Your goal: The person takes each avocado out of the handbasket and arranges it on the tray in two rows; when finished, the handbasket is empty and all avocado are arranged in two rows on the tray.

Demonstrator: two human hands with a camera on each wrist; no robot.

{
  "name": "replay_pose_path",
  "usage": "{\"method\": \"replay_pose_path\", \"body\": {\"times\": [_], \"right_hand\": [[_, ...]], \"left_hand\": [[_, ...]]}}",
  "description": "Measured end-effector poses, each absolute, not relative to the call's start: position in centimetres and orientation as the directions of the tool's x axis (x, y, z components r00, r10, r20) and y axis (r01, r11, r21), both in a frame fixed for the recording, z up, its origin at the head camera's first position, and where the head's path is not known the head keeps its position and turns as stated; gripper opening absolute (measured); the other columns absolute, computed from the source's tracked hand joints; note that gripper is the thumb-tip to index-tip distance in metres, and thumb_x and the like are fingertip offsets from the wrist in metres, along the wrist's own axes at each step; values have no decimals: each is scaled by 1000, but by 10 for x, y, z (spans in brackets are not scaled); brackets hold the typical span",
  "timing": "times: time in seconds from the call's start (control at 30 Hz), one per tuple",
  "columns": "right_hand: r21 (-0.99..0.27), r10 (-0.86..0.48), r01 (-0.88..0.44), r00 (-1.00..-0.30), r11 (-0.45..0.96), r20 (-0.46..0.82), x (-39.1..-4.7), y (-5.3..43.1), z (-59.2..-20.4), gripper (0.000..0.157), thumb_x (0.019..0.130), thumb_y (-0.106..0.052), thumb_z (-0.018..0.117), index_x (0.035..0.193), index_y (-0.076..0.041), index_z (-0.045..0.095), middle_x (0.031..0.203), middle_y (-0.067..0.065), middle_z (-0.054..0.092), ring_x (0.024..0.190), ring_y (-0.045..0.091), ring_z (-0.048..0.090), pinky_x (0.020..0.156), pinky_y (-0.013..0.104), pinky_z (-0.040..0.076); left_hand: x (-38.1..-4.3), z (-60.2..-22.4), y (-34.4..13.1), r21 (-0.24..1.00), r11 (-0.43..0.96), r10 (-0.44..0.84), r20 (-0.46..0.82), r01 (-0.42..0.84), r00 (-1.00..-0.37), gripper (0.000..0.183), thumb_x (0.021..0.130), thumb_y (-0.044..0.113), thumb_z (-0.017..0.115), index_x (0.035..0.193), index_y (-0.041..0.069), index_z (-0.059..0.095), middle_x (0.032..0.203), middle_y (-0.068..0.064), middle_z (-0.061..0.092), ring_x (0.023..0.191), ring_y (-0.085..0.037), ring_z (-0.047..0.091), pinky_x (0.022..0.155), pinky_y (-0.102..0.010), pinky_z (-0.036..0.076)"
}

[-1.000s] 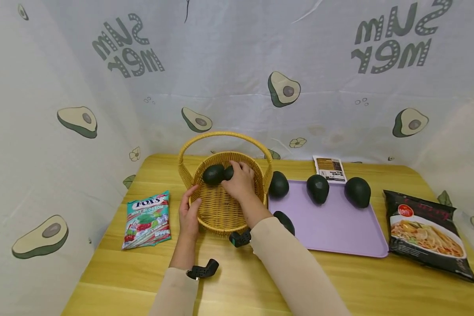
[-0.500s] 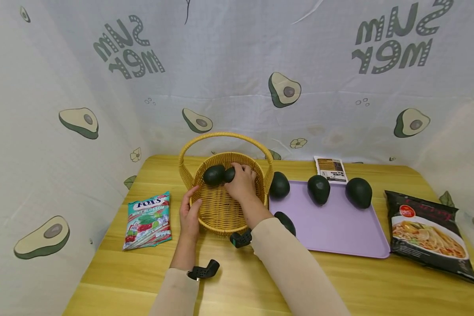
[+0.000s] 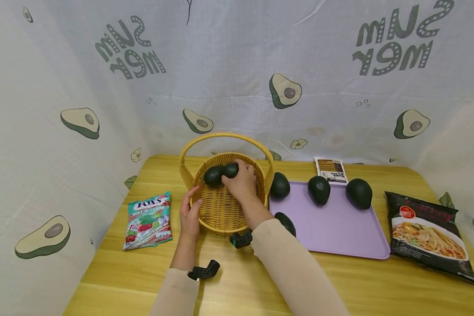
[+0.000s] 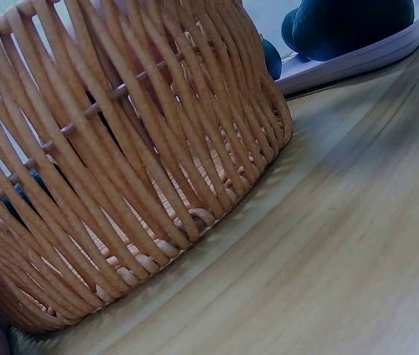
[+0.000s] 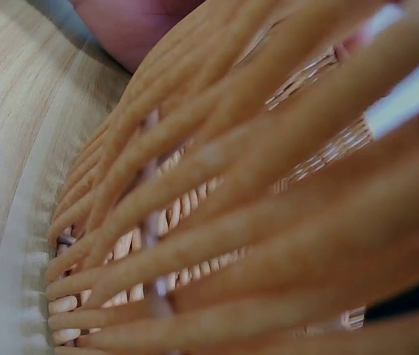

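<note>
A yellow woven basket (image 3: pixel 221 215) with an arched handle stands on the table. My right hand (image 3: pixel 242 182) reaches inside it and grips a dark green avocado (image 3: pixel 231 170) between thumb and fingers. Another avocado (image 3: pixel 214 176) sits directly to the left in the basket, seemingly touching the gripped one. My left hand (image 3: pixel 189 221) rests against the basket's outer left wall, its fingers extended along the side. In the left wrist view the wicker wall (image 4: pixel 135 148) fills much of the picture. Blurred wicker (image 5: pixel 231 185) hides most of the right hand in the right wrist view.
A lilac tray (image 3: pixel 343 235) right of the basket bears several avocados (image 3: pixel 318 190). A candy bag (image 3: pixel 148 221) lies at left, a black noodle packet (image 3: pixel 428 237) at far right. A small pouch (image 3: pixel 331 170) lies behind the tray. A printed curtain (image 3: pixel 237 57) surrounds the table.
My right hand has shifted the avocado it grips slightly, and more of that avocado now shows. The left hand and the basket hold their place.
</note>
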State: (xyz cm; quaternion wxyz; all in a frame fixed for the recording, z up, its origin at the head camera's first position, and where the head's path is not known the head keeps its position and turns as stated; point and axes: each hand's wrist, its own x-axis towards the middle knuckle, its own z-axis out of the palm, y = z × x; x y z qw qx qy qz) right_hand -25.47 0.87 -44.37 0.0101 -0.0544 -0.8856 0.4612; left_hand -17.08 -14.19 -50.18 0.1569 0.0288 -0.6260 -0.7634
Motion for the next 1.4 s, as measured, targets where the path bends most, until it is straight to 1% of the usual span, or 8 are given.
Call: {"method": "replay_pose_path", "body": {"times": [0.13, 0.37, 0.53, 0.73, 0.93, 1.1, 1.3, 1.4], "right_hand": [[-856, 122, 56, -993, 513, 8, -254, 8, -443, 69, 89, -37, 78, 149, -25, 47, 149, 16, 40, 124, 41, 55, 102, 56, 49], [-871, 115, -42, -987, 490, 112, -251, 6, -439, 69, 87, -39, 79, 148, -27, 49, 147, 13, 42, 124, 39, 56, 103, 57, 48], [-869, 108, -109, -977, 482, 183, -248, 5, -433, 68, 88, -39, 78, 149, -26, 49, 144, 11, 43, 122, 37, 57, 101, 56, 50], [-847, 72, -209, -958, 488, 278, -235, 0, -415, 69, 88, -35, 78, 149, -21, 49, 143, 11, 45, 119, 35, 58, 98, 54, 51], [-819, 51, -305, -926, 487, 375, -220, -1, -409, 68, 86, -32, 80, 147, -18, 51, 144, 12, 49, 120, 34, 59, 95, 52, 53], [-825, 39, -317, -925, 468, 378, -209, 2, -412, 69, 86, -30, 81, 147, -17, 52, 143, 12, 51, 120, 33, 60, 96, 51, 54], [-792, -26, -334, -927, 511, 374, -193, 9, -410, 69, 85, -29, 82, 146, -15, 53, 142, 13, 53, 126, 33, 56, 102, 51, 52], [-772, -60, -355, -922, 528, 384, -185, 13, -407, 68, 85, -28, 82, 145, -15, 54, 142, 12, 54, 129, 32, 55, 103, 51, 51]], "left_hand": [[-171, -503, -142, 968, -156, -276, 148, 197, -950, 43, 100, 2, 46, 142, -4, 51, 153, -16, 47, 144, -24, 37, 109, -25, 34], [-171, -504, -143, 968, -153, -272, 154, 201, -950, 43, 100, 3, 47, 142, -2, 52, 154, -15, 47, 145, -22, 36, 114, -35, 29], [-171, -503, -143, 968, -157, -273, 147, 195, -951, 44, 99, 3, 47, 142, 0, 53, 154, -14, 47, 143, -18, 37, 116, -36, 28], [-173, -503, -143, 969, -141, -281, 157, 203, -947, 43, 99, 0, 47, 141, -1, 54, 152, -15, 49, 144, -21, 37, 118, -40, 26], [-173, -504, -144, 969, -147, -279, 150, 197, -948, 44, 98, -1, 46, 142, -1, 53, 152, -15, 49, 144, -26, 39, 111, -29, 33], [-173, -503, -143, 970, -154, -283, 140, 189, -949, 44, 98, 0, 46, 141, 0, 54, 151, -15, 50, 142, -25, 40, 108, -24, 35], [-172, -503, -143, 970, -143, -285, 149, 196, -947, 44, 98, 1, 46, 141, -2, 53, 152, -17, 49, 145, -26, 37, 114, -35, 30], [-172, -502, -142, 967, -150, -284, 157, 206, -946, 44, 98, 0, 46, 141, -4, 52, 152, -18, 48, 145, -27, 37, 114, -35, 30]]}}
